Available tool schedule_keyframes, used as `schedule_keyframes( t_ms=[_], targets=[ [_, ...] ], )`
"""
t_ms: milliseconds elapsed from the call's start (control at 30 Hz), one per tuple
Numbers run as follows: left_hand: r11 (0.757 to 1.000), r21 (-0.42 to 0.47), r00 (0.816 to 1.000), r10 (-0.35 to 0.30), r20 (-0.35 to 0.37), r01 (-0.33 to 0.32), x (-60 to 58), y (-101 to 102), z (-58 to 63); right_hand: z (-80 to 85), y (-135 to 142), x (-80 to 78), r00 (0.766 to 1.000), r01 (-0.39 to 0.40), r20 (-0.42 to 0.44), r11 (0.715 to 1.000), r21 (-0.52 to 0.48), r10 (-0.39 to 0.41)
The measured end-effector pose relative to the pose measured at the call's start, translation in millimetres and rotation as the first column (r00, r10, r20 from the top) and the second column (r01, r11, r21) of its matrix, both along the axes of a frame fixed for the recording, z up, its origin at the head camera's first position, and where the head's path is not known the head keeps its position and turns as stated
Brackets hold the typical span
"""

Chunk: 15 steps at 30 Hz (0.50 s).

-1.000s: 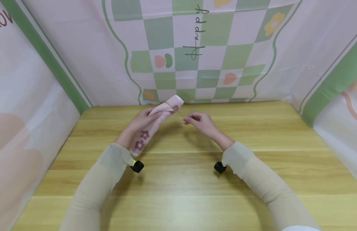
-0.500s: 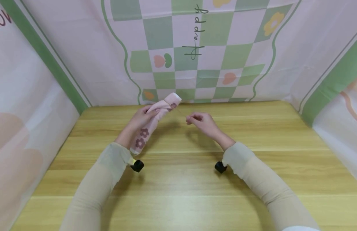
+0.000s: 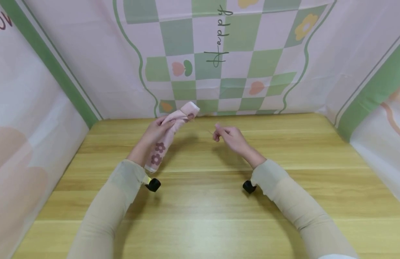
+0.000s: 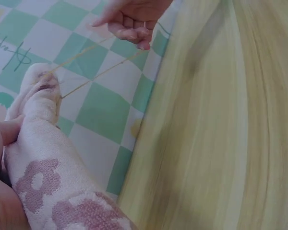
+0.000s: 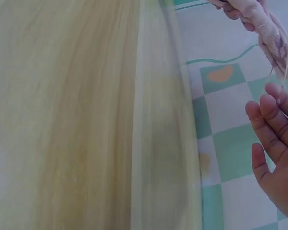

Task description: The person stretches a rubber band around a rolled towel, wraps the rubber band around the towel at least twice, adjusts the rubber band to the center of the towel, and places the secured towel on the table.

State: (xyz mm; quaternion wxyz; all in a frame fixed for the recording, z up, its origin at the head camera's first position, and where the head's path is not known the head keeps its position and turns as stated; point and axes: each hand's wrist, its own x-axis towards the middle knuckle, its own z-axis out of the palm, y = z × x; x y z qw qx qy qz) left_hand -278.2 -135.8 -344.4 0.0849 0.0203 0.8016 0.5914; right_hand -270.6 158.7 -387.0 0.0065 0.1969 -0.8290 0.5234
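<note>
Head view: my left hand (image 3: 153,133) grips a rolled pink terry towel (image 3: 168,138) round its middle, thumb pressed across the side towards my right. I hold the roll on a slant over the back left part of the wooden table (image 3: 200,219), a shadow beneath it. Its lower end, with two mauve flowers, is near my left cuff; its upper end shows in front of the checked cloth (image 3: 242,32), where "Happy" runs sideways. A thin tan rubber band (image 4: 91,80) crosses the towel near that upper end. From the left wrist I see two of its strands, stretched apart, running over to my right hand (image 3: 232,138).

Those right fingers are bent and hooked in the band, well apart from the towel. Right wrist view: the fingertips (image 5: 268,103) lie close together and the band meets the topmost; I cannot tell whether my thumb presses it too. Both arms reach forward in beige sleeves (image 3: 106,205), a small black camera (image 3: 153,185) below the left cuff and another (image 3: 249,186) beside the right.
</note>
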Motion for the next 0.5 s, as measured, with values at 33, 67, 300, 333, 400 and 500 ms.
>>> schedule_keyframes(
  t_ms=[33, 67, 300, 333, 400, 500],
  targets=[
    [1.000, -0.002, 1.000, 0.002, -0.003, -0.002, 0.0, -0.4, 0.3, -0.3, 0.4, -0.1, 1.000, -0.008, -0.011, 1.000, 0.015, 0.008],
    [1.000, -0.004, 1.000, 0.005, -0.008, -0.005, -0.2, -0.9, 0.6, -0.3, 1.0, 0.0, 1.000, -0.012, -0.021, 0.999, 0.034, 0.013],
    [1.000, -0.022, 1.000, 0.017, 0.009, -0.017, -2.5, -6.0, 3.4, -3.8, 9.6, -0.7, 0.999, -0.003, -0.039, 0.995, 0.095, 0.007],
    [0.999, -0.026, 1.000, 0.021, 0.015, -0.020, -2.4, -6.7, 4.1, -4.6, 11.1, -0.9, 0.999, -0.003, -0.040, 0.994, 0.108, 0.007],
    [0.999, -0.028, 0.999, 0.028, 0.020, -0.027, -2.2, -8.0, 5.4, -5.5, 13.5, -0.8, 0.999, -0.006, -0.038, 0.991, 0.133, 0.011],
    [0.999, -0.028, 0.999, 0.040, 0.022, -0.040, -1.6, -9.8, 7.9, -5.9, 16.8, -0.1, 1.000, -0.008, -0.021, 0.987, 0.161, 0.011]
  ],
)
